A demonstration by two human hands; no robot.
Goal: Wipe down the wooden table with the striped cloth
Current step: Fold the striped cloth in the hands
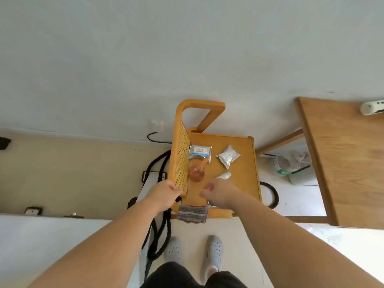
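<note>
A small wooden table (243, 183) with a raised cane side panel (181, 161) stands in front of me. The striped cloth (192, 214) hangs over its near edge, apart from both hands. My left hand (164, 193) grips the near corner of the cane panel. Above the table's near part my right hand (221, 193) hovers with loosely curled fingers and holds nothing. On the top lie a blue-and-white packet (200, 152), a silver foil packet (228, 156), a small brown figure (197, 172) and a white object (225, 175).
A larger wooden desk (340, 159) stands to the right with a white device (372, 107) on it. Black cables (158, 231) trail on the floor to the left and a black hose (273, 194) on the right. My feet in grey clogs (214, 250) stand just before the table.
</note>
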